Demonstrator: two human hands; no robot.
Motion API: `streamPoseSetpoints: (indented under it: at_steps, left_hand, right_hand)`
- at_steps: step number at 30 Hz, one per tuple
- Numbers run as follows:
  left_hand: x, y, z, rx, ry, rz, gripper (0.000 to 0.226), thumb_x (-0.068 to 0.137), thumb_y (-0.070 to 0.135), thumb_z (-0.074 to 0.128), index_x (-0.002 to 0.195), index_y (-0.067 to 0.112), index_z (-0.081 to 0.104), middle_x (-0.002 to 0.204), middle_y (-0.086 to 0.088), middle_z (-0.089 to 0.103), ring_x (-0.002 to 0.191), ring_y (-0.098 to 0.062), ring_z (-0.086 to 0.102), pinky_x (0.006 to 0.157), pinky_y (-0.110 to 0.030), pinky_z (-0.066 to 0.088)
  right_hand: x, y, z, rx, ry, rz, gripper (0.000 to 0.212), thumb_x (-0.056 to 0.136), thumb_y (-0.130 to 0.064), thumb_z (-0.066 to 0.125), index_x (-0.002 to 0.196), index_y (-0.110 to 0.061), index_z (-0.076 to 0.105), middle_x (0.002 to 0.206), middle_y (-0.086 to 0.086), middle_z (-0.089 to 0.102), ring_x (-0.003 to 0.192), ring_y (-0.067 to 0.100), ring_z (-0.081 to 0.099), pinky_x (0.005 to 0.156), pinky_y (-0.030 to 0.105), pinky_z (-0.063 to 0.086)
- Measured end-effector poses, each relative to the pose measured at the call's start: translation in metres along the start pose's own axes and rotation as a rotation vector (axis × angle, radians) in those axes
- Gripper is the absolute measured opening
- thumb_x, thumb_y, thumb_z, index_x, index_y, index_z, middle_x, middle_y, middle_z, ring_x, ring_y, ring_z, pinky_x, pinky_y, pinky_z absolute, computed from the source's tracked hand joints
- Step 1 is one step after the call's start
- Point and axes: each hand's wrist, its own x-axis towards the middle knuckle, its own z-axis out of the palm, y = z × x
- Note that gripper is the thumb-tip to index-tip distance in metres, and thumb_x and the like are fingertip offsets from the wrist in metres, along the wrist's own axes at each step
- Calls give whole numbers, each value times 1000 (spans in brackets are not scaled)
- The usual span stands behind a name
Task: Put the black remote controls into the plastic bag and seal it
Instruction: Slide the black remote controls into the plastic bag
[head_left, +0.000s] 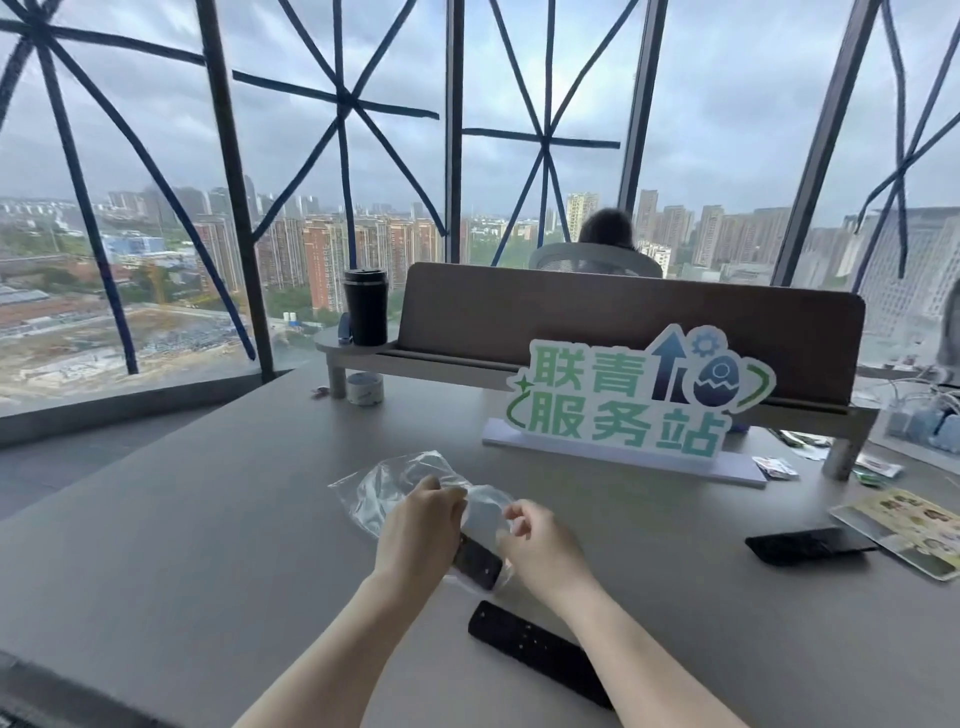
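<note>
At a grey desk (182, 545) beside tall windows, two bare hands work a clear, crumpled plastic bag (384, 486) around a short black remote control (477, 562).

Left hand (418, 530) pinches the bag's film, fingers closed on it; right hand (543, 545) curls closed on the film opposite. The short remote sits partly inside the bag, its long axis slanting from upper left to lower right, the near end showing between the wrists. A longer black remote control (535, 652) lies outside the bag, just below, angled the same way and partly hidden by the right forearm. Bare desktop stretches left to the desk's edge. A black phone-like slab (808, 545) and a white-and-green cutout sign (639, 397) lie well apart on the right.
</note>
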Motion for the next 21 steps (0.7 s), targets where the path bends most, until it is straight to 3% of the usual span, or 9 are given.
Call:
streamPoseSetpoints:
  at_steps: [3, 7, 9, 11, 14, 18, 21]
  left_hand:
    - [-4, -5, 4, 4, 5, -2, 26, 92, 26, 45, 80, 15, 65, 80, -4, 57, 69, -29, 56, 55, -31, 34]
    - [-8, -2, 13, -15, 1, -21, 25, 93, 23, 42, 81, 16, 63, 80, -1, 58, 70, -29, 56, 54, -32, 37]
    - [-11, 2, 16, -32, -2, -28, 25, 93, 25, 41, 96, 23, 66, 92, 0, 64, 81, -29, 62, 61, -33, 45]
    - [-15, 6, 17, -57, -11, -41, 29, 94, 26, 40, 109, 30, 64, 99, 1, 65, 87, -29, 63, 63, -33, 44]
    - [-19, 6, 17, -49, -19, -54, 28, 94, 25, 41, 106, 31, 65, 97, -2, 66, 85, -30, 62, 61, -32, 39]
    - [-25, 10, 17, -87, -24, -68, 20, 92, 26, 45, 90, 27, 65, 81, -2, 60, 73, -30, 55, 58, -33, 40]
    - [-24, 30, 23, -136, -56, -27, 19, 92, 28, 46, 92, 29, 65, 80, 0, 59, 70, -29, 54, 59, -34, 43]
  right_hand:
    - [-23, 26, -28, -224, 114, -12, 16, 88, -32, 54, 99, -28, 65, 102, -7, 65, 91, 14, 60, 80, 31, 51]
    - [-57, 56, -45, -511, -170, 163, 52, 76, -67, 57, 111, -28, 60, 116, -7, 56, 101, 16, 57, 79, 32, 44]
    - [-68, 61, -41, -548, -206, 162, 44, 69, -71, 59, 89, -32, 56, 104, -7, 54, 100, 17, 58, 74, 33, 43]
    - [-73, 60, -36, -529, -224, 132, 38, 70, -67, 58, 72, -32, 44, 97, -6, 51, 94, 20, 55, 67, 32, 38]
    - [-76, 61, -36, -504, -242, 84, 32, 81, -58, 56, 79, -28, 44, 91, -6, 56, 82, 20, 52, 63, 33, 37]
    - [-87, 73, -63, -153, -166, 121, 24, 91, -43, 55, 79, -24, 51, 63, -3, 67, 50, 7, 53, 53, 25, 40]
    - [-92, 80, -95, 105, -132, 194, 24, 98, -32, 54, 82, -14, 53, 64, 3, 66, 33, 8, 39, 39, 20, 29]
